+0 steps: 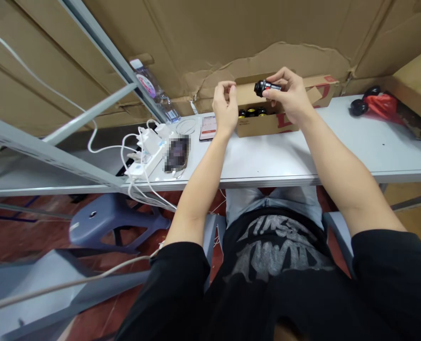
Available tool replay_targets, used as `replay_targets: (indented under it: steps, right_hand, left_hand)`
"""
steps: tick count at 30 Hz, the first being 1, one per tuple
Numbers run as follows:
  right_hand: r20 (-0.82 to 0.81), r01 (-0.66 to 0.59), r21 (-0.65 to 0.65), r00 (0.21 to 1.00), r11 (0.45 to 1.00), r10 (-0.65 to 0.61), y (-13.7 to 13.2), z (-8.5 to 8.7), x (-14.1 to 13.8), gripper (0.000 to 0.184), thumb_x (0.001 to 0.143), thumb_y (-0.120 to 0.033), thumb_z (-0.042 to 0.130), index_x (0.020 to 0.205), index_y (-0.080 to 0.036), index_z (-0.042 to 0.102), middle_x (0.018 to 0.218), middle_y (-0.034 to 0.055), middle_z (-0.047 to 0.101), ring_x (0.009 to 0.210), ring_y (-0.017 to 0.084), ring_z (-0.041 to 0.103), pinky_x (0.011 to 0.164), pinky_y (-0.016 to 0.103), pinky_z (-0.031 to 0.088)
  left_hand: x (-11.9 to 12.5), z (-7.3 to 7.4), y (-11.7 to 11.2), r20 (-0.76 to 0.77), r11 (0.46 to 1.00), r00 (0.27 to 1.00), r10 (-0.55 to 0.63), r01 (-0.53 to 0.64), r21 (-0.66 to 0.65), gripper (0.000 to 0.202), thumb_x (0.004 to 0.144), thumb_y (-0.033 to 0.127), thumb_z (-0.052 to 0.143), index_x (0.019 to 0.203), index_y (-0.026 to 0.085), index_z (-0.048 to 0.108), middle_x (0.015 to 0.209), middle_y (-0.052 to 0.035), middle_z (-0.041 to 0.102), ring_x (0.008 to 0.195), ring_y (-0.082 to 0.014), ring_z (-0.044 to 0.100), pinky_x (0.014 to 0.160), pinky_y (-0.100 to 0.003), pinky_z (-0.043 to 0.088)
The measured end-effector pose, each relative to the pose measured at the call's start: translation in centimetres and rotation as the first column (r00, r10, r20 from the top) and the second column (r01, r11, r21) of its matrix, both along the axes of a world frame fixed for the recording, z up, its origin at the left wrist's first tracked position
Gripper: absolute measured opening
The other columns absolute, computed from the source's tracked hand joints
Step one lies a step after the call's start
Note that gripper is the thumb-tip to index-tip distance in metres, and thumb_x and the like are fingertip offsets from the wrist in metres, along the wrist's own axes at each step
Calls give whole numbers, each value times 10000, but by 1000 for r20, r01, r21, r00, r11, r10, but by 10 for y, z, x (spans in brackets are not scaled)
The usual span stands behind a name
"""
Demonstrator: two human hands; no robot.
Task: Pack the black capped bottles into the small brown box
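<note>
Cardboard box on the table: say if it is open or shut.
Open: the cardboard box has its flaps up, and black caps show inside.

Head-worn view, forward and down, close over the table [267, 161]

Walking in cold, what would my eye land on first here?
The right hand pinches a small black cylinder just above an open cardboard box holding more black pieces, at the back of the white table; the left hand is raised beside it, loosely curled. To the left, white cables tangle around a power strip near a phone.
</note>
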State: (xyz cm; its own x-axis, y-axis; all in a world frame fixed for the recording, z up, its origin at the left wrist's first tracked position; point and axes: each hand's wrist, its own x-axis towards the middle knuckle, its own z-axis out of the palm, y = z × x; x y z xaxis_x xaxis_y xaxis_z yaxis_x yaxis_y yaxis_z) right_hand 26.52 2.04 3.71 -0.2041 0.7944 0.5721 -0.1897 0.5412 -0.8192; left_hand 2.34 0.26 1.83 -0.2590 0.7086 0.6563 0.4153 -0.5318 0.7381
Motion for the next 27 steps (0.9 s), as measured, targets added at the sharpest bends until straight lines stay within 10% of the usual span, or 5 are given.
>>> replay_targets:
  steps: [17, 27]
  right_hand:
    - [-61, 67, -28, 996, 997, -69, 4, 5, 4, 446, 729, -503, 1138, 907, -356, 756, 874, -22, 828, 719, 226, 746, 665, 413, 712]
    - [12, 110, -36, 994, 993, -110, -3, 6, 8, 455, 679, -427, 1108, 911, -379, 720, 952, -15, 814, 919, 282, 772, 811, 468, 765]
  left_hand:
    - [-14, -14, 17, -33, 994, 995, 91, -93, -56, 404, 1118, 681, 837, 1012, 299, 763, 1157, -91, 825, 1224, -296, 787, 1358, -530, 620]
    - [-18, -53, 48, -90, 972, 984, 152, -166, -169, 313, 1034, 380, 919, 1174, 326, 645, 1332, -136, 757, 1474, -371, 697, 1480, -657, 416]
